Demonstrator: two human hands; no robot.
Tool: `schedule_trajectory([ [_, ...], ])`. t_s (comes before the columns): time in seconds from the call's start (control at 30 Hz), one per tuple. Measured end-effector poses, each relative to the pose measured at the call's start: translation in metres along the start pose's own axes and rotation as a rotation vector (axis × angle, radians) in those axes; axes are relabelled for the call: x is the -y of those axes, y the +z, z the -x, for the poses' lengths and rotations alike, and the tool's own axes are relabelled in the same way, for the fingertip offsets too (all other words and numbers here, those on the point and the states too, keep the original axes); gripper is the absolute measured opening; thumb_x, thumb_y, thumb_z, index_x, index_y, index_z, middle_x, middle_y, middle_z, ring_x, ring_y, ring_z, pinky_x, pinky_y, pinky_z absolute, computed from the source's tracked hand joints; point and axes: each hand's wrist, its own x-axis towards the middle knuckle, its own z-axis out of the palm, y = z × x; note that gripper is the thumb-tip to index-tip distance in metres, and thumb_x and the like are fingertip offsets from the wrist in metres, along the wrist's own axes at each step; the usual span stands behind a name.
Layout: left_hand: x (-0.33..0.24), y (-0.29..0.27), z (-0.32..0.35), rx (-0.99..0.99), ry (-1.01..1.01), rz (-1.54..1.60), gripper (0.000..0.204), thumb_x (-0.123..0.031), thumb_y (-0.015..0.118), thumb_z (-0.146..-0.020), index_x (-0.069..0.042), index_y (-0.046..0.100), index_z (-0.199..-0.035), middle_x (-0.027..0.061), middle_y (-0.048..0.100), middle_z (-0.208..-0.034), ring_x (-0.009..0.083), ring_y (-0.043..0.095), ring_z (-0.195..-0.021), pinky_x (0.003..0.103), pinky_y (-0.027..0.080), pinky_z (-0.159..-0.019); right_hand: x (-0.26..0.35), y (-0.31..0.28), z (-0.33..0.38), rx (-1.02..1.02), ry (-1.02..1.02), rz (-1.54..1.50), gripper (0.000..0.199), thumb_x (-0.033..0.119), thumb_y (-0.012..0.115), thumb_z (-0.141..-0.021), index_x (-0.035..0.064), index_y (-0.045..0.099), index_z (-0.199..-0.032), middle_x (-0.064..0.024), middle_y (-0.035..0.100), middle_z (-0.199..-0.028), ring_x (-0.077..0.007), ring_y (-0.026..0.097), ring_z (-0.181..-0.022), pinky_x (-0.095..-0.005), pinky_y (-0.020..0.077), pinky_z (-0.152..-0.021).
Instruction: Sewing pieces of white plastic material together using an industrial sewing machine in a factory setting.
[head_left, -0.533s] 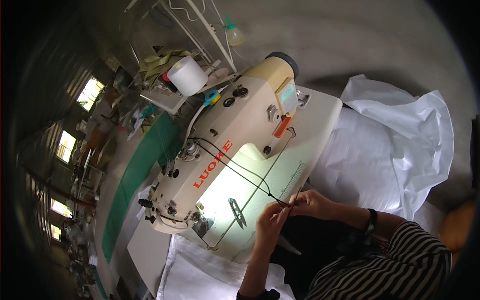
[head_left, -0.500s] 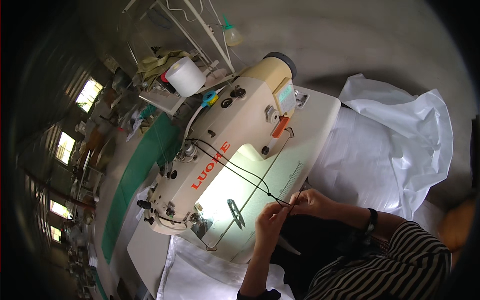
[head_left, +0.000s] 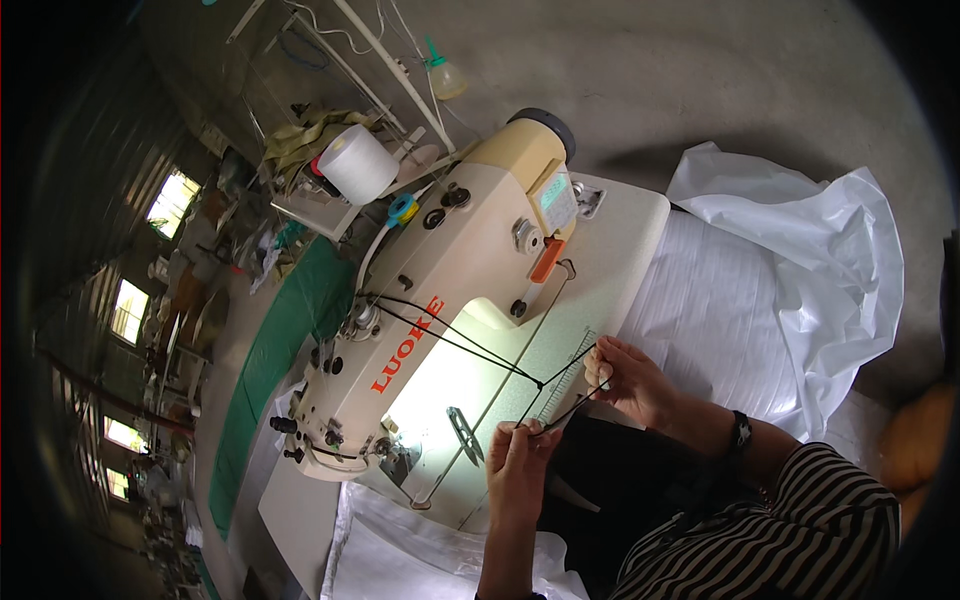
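Note:
A black cord (head_left: 460,340) is looped round a thread guide on top of the sewing machine (head_left: 440,240) and runs down to a small knot in front of the machine. From the knot its strands part. My left hand (head_left: 518,455) pinches one strand at the near side of the bed. My right hand (head_left: 628,378) grips another, higher and to the right, with the cord stretched between the two. Thread snips (head_left: 464,434) lie on the lit machine bed, left of the knot.
White sheeting (head_left: 790,290) lies heaped at the right, and more hangs off the near left edge. A white thread cone (head_left: 358,166) stands behind the machine. Green cloth (head_left: 265,375) covers a table on the left. An oil bottle (head_left: 446,72) hangs at the back.
My hands have drawn apart, the left down and left, the right up. The cord ends now spread out from the knot instead of meeting between my fingers. The view has shifted slightly.

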Motion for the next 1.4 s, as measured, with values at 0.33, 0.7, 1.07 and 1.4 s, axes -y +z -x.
schedule_trajectory([
  [0.33, 0.011, 0.005, -0.007, 0.013, 0.0, -0.118, 0.006, -0.007, 0.058, -0.099, -0.004, 0.054, -0.097, 0.0121, 0.065, -0.102, 0.0198, 0.067, -0.099, 0.039, 0.059, -0.091, 0.007, 0.01, 0.0, -0.005, -0.364, 0.9, 0.021, 0.023, 0.061, -0.098, 0.0065, 0.062, -0.111, -0.0025, 0.062, -0.095, -0.0153, 0.062, -0.088, -0.0312, 0.0511, -0.077],
  [0.7, 0.011, 0.019, -0.004, 0.01, 0.104, -0.287, 0.004, -0.005, 0.059, -0.098, -0.002, 0.056, -0.098, 0.0128, 0.068, -0.102, 0.0198, 0.069, -0.091, 0.037, 0.06, -0.087, 0.018, 0.024, 0.021, 0.267, -0.815, 1.562, 0.02, 0.019, 0.077, -0.081, 0.0118, 0.067, -0.096, 0.0009, 0.06, -0.085, -0.0187, 0.061, -0.08, -0.0347, 0.0461, -0.074],
  [1.07, 0.015, 0.025, -0.01, 0.055, -0.047, -0.396, 0.014, -0.006, 0.063, -0.095, 0.002, 0.063, -0.107, 0.0084, 0.066, -0.09, 0.0137, 0.066, -0.082, 0.038, 0.06, -0.085, 0.026, 0.021, 0.024, 0.19, -0.838, 1.651, 0.014, 0.018, 0.077, -0.079, 0.0124, 0.064, -0.083, -0.0005, 0.059, -0.081, -0.021, 0.06, -0.078, -0.0373, 0.0461, -0.078],
  [1.4, 0.014, 0.024, -0.01, 0.062, -0.165, -0.433, 0.01, 0.001, 0.063, -0.092, 0.002, 0.063, -0.101, 0.0078, 0.065, -0.087, 0.0156, 0.066, -0.081, 0.036, 0.059, -0.083, 0.027, 0.016, 0.024, 0.028, -0.763, 1.2, 0.013, 0.003, 0.073, -0.083, 0.0058, 0.062, -0.089, -0.0057, 0.061, -0.086, -0.0198, 0.061, -0.08, -0.0336, 0.0473, -0.073],
])
